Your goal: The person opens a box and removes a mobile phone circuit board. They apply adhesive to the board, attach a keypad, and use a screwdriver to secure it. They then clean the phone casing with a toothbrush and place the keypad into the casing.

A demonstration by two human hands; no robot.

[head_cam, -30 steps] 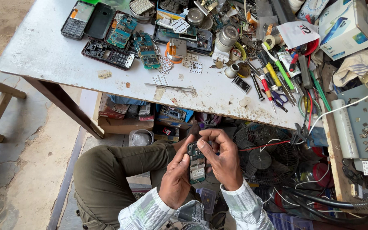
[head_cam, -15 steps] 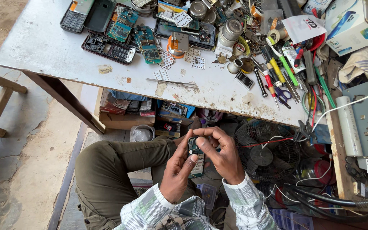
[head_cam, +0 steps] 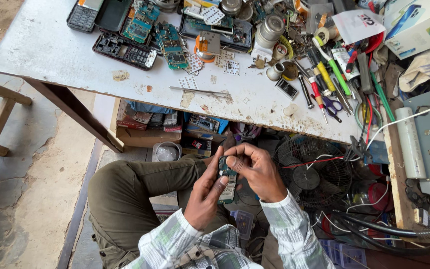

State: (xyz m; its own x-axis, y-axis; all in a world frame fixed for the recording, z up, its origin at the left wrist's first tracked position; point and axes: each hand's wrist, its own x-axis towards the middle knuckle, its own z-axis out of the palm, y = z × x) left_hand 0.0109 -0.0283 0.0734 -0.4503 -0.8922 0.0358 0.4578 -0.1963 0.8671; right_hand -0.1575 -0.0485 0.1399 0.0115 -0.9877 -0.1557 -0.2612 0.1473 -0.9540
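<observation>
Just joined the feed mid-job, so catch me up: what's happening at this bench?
A seated person holds a small green circuit board in both hands over their lap. The left hand cradles it from below; the right hand pinches its top end. On the white table lie more circuit boards, tweezers and screwdrivers. A black fan sits underneath.

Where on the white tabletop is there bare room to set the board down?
The tabletop is bare at its left end, below the black phone frame, and in front around the tweezers. It is crowded along the back and on the right by the screwdrivers.
</observation>
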